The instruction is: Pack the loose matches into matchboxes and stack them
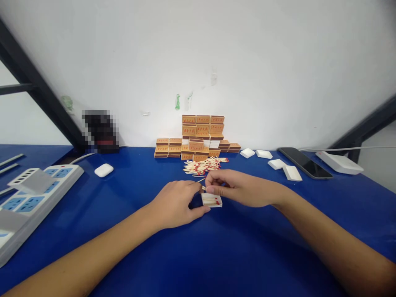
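Head view: white tray lengthwise left-right, match heads rightward, right hand tight on matchsticks, left hand grip unclear.

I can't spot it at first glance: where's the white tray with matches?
In the head view, the white matchbox tray sits below and slightly right of centre, by the left hand and right hand, in front of the match heap.

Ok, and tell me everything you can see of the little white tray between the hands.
The small white tray is a shallow, open-topped rectangle, apparently thin card. It sits upright on the blue tabletop, with a few pale matches lying inside, red heads toward the right. The left hand's thumb appears to touch its near left corner. The right hand is at its far edge; whether it touches is unclear.
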A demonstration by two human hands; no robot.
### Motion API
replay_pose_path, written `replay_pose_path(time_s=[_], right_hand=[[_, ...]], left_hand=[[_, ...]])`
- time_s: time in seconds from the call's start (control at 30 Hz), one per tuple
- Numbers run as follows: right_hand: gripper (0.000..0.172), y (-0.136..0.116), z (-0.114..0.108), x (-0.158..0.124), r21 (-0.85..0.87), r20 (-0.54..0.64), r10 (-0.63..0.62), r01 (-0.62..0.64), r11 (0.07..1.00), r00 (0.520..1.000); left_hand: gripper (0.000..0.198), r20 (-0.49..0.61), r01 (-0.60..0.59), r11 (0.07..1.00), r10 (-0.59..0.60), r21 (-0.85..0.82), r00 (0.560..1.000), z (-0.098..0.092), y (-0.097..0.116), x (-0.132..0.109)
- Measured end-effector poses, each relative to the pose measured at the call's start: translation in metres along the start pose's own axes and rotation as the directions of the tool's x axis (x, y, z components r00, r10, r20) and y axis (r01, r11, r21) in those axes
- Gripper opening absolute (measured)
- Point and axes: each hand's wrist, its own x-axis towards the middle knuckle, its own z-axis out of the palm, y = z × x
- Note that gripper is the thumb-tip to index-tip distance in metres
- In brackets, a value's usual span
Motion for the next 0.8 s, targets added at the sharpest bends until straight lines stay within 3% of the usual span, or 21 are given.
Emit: replay_pose_path(time_s=[0.1, 0.27, 0.47, 0.53, 0.63, 0.8], right_hand=[[0.031, 0.004, 0.008, 0.003, -0.046, 0.036, 0.058, -0.056, 0.997, 0.998], [0.022, 0.011, 0.014, 0.001, -0.21, -0.036, 0.068, -0.074, 0.975, 0.997], [0.024, 0.01, 0.011, 0.002, -0.229, -0.06, 0.009, -0.023, 0.973, 0.998], [0.025, 0.012, 0.01, 0.007, -0.216, -0.143, -0.044, 0.012, 0.976, 0.989], [0.013, 0.02, 0.01, 0.018, -0.264, -0.281, -0.132, 0.056, 0.963, 0.951], [0.007, 0.036, 0.015, 0.033, -0.374, -0.289, -0.159, 0.042, 0.926, 0.944]], left_hand=[[0.027, 0.006, 0.012, 1.0, -0.012, -0.019, 1.0, -0.002, -0.001, 0.0], [0.027, 0.011, 0.002, 1.0, -0.002, -0.03, 1.0, -0.002, -0.002, 0.001], [0.027, 0.017, -0.008, 1.0, 0.009, -0.019, 1.0, -0.003, -0.002, 0.001], [0.027, 0.019, -0.007, 1.0, 0.007, -0.014, 1.0, -0.003, -0.002, 0.001], [0.029, 0.029, -0.014, 1.0, 0.014, -0.011, 0.999, -0.004, -0.001, 0.0], [0.029, 0.064, -0.038, 0.999, 0.039, -0.011, 0.997, -0.005, 0.001, 0.0]])
